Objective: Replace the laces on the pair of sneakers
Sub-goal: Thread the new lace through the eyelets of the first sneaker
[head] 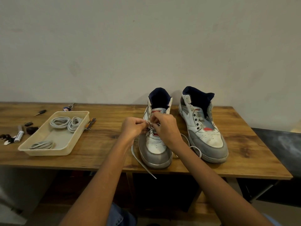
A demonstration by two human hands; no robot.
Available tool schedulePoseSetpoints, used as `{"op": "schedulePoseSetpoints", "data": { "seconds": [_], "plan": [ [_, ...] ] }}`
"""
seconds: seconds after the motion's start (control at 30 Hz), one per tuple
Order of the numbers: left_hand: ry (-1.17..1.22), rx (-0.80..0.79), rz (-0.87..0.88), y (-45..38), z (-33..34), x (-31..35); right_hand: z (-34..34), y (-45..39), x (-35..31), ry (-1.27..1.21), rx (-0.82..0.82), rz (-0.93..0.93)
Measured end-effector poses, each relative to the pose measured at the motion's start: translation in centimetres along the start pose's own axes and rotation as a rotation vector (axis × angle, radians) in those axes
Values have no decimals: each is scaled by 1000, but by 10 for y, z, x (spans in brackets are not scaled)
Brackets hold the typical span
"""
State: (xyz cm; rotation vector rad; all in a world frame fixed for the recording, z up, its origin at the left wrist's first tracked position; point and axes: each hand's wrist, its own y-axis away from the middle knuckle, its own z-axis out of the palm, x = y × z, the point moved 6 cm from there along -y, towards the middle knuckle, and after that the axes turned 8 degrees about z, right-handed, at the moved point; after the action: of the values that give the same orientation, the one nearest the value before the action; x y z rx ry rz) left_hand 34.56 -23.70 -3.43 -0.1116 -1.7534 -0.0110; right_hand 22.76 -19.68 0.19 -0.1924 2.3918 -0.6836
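At table centre, my left hand (132, 126) and right hand (164, 126) each pinch the white lace (143, 162) over the near sneaker (155, 149); its twin (203, 128) at three o'clock stands unlaced. Lacing is midway, I judge; next, thread a higher eyelet.

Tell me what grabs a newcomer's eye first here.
Both hands, left hand and right hand, pinch a white lace over the left sneaker at the table's middle. The right sneaker beside it has bare eyelets. At left, a beige tray holds coiled grey laces.
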Motion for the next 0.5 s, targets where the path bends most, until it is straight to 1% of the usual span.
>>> {"op": "schedulePoseSetpoints", "data": {
  "seconds": [0.13,0.27,0.43,0.5],
  "plan": [
    [16,-3,-1,0,0,-1,-1,-2,7,-81,-8,53],
    [20,-4,0,0,0,0,-3,-2,8,-119,-14,61],
    [-25,20,5,-1,-1,-1,-2,0,7,-125,8,54],
    [11,10,-6,0,-1,-1,-1,-1,9,-123,0,66]
  ]
}}
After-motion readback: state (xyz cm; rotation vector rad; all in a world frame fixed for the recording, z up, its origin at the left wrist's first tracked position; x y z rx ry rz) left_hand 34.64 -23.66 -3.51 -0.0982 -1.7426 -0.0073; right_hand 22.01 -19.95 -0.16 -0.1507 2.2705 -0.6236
